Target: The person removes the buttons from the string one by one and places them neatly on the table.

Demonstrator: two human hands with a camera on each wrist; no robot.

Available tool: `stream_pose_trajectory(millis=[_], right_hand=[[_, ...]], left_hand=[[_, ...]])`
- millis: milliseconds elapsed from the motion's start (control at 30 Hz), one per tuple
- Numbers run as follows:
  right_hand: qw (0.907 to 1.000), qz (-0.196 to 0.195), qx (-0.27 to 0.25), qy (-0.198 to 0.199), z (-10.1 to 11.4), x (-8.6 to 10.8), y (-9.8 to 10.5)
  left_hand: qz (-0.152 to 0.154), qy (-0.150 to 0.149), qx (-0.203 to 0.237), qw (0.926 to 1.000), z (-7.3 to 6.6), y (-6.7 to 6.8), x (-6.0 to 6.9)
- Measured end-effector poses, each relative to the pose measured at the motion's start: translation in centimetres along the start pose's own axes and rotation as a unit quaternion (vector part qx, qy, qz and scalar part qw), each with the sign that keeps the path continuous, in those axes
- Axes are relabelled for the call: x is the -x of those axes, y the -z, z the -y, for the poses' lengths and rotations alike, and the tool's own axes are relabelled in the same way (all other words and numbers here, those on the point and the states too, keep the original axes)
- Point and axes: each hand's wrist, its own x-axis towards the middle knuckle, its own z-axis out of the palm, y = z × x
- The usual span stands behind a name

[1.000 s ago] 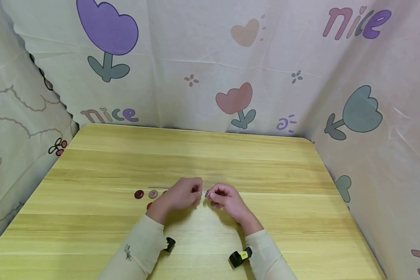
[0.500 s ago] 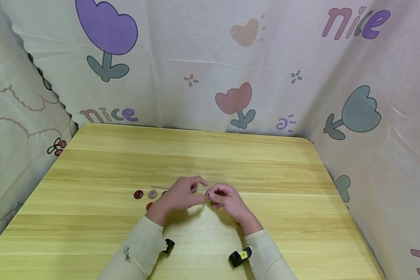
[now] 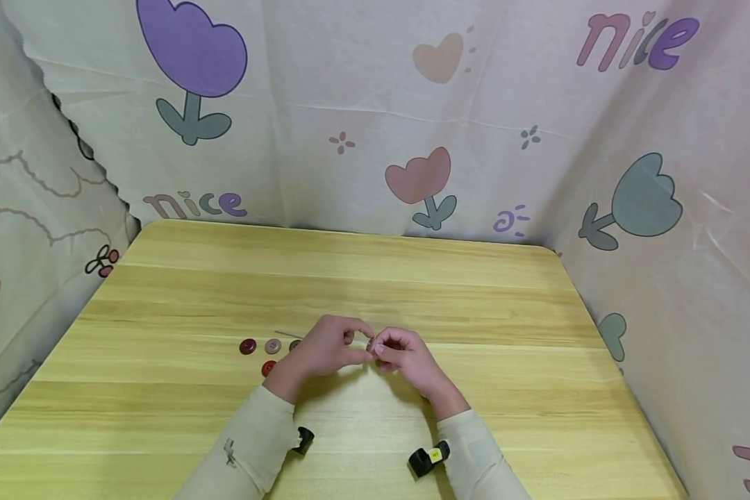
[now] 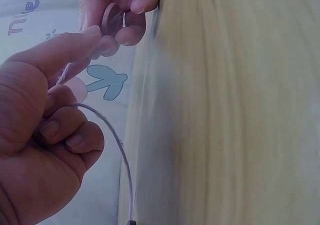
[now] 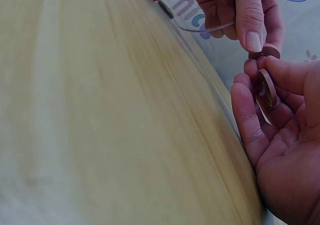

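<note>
My left hand and right hand meet above the table's middle. In the right hand, thumb and fingers pinch a brownish button. The right wrist view shows two: one button at the left thumb tip, another button lower among the right fingers. The left thumb and index finger reach to the pinched button's edge. A pale cord runs through the curled lower fingers of the left hand and hangs down in a curve. Where it meets the buttons is hidden by fingers.
Loose buttons lie left of the hands: a dark red button, a pinkish button, a dark button and a red button. The wooden table backs onto a printed curtain. Black wrist cameras hang under both sleeves.
The left thumb and index finger have let go of the cord's end, spread apart and moved right to the button. The cord's tail on the table has slid right. The right hand stays put.
</note>
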Motion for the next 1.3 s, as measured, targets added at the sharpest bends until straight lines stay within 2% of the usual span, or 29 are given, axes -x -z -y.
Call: stream_pose_trajectory(millis=[133, 467, 967, 1133, 1300], right_hand=[[1.0000, 0.000, 0.002, 0.001, -0.1, 0.0, 0.0], [0.9999, -0.006, 0.008, -0.003, 0.1, 0.0, -0.1], [0.9999, -0.005, 0.014, -0.003, 0.1, 0.0, -0.1], [0.9999, -0.005, 0.013, -0.003, 0.2, 0.0, -0.2], [0.9999, -0.006, 0.015, -0.003, 0.2, 0.1, -0.2]], left_hand=[[-0.003, 0.006, 0.001, 1.0000, -0.1, 0.0, 0.0], [0.004, 0.045, 0.006, 0.9990, 0.0, 0.6, 0.4], [-0.009, 0.083, 0.021, 0.9963, 0.1, 1.8, 1.3], [-0.019, 0.087, 0.017, 0.9958, 0.4, 2.1, 1.6], [-0.031, 0.108, 0.013, 0.9936, 0.7, 2.6, 2.0]])
